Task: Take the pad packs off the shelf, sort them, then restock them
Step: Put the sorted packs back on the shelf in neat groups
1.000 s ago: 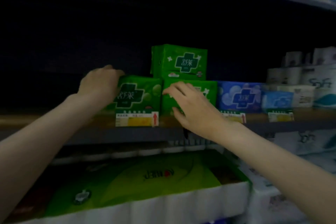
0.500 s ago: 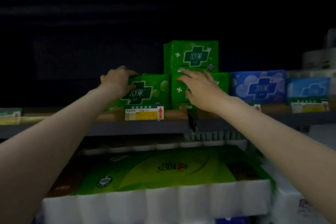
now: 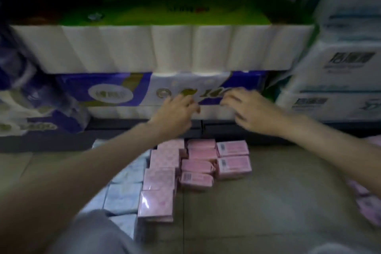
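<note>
Floor stock, counted by kind: ten pink plastic-wrapped pad packs grouped at centre; about five pale blue plastic-wrapped pad packs to their left, partly hidden by an arm, so the tally is uncertain; further pinkish packs at the right edge, too blurred to count.
</note>
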`<state>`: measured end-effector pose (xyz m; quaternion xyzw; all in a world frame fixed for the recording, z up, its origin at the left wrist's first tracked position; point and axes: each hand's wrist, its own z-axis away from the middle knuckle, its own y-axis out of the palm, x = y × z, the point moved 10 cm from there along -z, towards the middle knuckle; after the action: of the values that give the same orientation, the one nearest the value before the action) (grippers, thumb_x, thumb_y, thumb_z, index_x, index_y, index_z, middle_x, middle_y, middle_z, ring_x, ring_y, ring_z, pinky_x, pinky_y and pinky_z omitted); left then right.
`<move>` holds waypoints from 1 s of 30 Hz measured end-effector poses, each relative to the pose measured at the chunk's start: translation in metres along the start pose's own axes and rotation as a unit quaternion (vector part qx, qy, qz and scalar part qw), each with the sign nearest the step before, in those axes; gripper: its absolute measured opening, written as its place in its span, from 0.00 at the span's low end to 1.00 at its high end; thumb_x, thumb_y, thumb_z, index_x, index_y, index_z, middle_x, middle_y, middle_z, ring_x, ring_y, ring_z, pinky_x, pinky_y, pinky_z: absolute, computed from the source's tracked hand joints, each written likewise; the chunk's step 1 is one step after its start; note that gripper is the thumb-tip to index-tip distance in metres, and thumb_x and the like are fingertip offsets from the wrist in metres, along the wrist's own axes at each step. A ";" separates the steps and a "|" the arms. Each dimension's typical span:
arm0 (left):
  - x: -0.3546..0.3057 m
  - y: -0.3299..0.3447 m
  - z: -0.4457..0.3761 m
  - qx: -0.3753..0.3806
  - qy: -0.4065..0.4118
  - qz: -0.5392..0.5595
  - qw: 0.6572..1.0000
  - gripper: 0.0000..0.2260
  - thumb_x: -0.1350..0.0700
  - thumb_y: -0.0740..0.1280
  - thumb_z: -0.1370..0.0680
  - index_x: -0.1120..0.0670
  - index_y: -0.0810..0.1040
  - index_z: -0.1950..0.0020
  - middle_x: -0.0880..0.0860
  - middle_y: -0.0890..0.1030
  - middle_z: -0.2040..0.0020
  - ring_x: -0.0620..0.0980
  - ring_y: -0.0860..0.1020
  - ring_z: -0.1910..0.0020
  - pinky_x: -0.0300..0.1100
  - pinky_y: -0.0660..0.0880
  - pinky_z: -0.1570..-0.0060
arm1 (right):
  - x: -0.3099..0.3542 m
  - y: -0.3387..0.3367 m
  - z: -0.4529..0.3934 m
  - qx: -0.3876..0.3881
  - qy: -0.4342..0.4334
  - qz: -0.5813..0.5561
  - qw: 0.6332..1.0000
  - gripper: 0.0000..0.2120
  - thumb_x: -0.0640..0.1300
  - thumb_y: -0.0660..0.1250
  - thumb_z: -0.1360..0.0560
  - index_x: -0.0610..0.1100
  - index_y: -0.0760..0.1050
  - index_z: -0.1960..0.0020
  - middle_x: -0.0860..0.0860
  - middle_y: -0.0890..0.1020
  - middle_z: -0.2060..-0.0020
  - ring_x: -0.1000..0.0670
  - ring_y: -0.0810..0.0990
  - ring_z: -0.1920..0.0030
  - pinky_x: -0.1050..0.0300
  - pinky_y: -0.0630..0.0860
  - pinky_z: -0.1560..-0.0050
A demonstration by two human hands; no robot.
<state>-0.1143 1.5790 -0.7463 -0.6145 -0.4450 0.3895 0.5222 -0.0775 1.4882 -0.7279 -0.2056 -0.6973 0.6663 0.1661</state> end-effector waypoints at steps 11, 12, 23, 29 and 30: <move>-0.001 0.131 0.043 0.253 -0.002 -0.067 0.965 0.21 0.54 0.59 0.21 0.51 0.63 0.28 0.51 0.64 0.29 0.51 0.64 0.31 0.44 0.60 0.36 | -0.028 0.238 0.062 0.327 0.090 -0.030 0.940 0.38 0.58 0.64 0.26 0.49 0.50 0.23 0.46 0.48 0.23 0.45 0.50 0.24 0.49 0.50 0.27; -0.006 0.135 0.041 0.255 0.004 -0.061 0.965 0.21 0.54 0.59 0.21 0.50 0.64 0.28 0.51 0.64 0.29 0.51 0.64 0.32 0.44 0.60 0.37 | -0.033 0.246 0.065 0.327 0.101 -0.027 0.939 0.41 0.59 0.67 0.28 0.50 0.49 0.23 0.45 0.45 0.24 0.43 0.47 0.24 0.47 0.48 0.26; -0.018 0.174 0.046 0.306 0.023 -0.070 0.949 0.22 0.52 0.60 0.22 0.53 0.62 0.28 0.53 0.65 0.29 0.52 0.66 0.34 0.46 0.61 0.36 | -0.041 0.278 0.056 0.266 0.159 0.027 0.950 0.47 0.64 0.69 0.32 0.47 0.48 0.24 0.39 0.52 0.27 0.37 0.51 0.27 0.43 0.47 0.28; -0.006 0.187 0.057 0.351 0.007 -0.086 0.932 0.26 0.48 0.60 0.21 0.53 0.58 0.26 0.53 0.61 0.26 0.52 0.61 0.29 0.47 0.57 0.32 | -0.035 0.268 0.046 0.240 0.193 0.084 0.948 0.38 0.54 0.73 0.33 0.47 0.58 0.29 0.34 0.62 0.32 0.34 0.61 0.31 0.39 0.54 0.30; -0.006 0.188 0.058 0.351 0.009 -0.099 0.931 0.27 0.48 0.61 0.22 0.53 0.58 0.25 0.53 0.60 0.25 0.53 0.59 0.27 0.48 0.57 0.31 | -0.034 0.258 0.043 0.223 0.204 0.088 0.949 0.37 0.52 0.74 0.34 0.47 0.63 0.30 0.33 0.65 0.33 0.33 0.64 0.32 0.39 0.58 0.31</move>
<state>-0.1449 1.5799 -0.9406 -0.3484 -0.3337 0.4611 0.7447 -0.0528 1.4405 -0.9868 -0.3553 -0.4614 0.7606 0.2869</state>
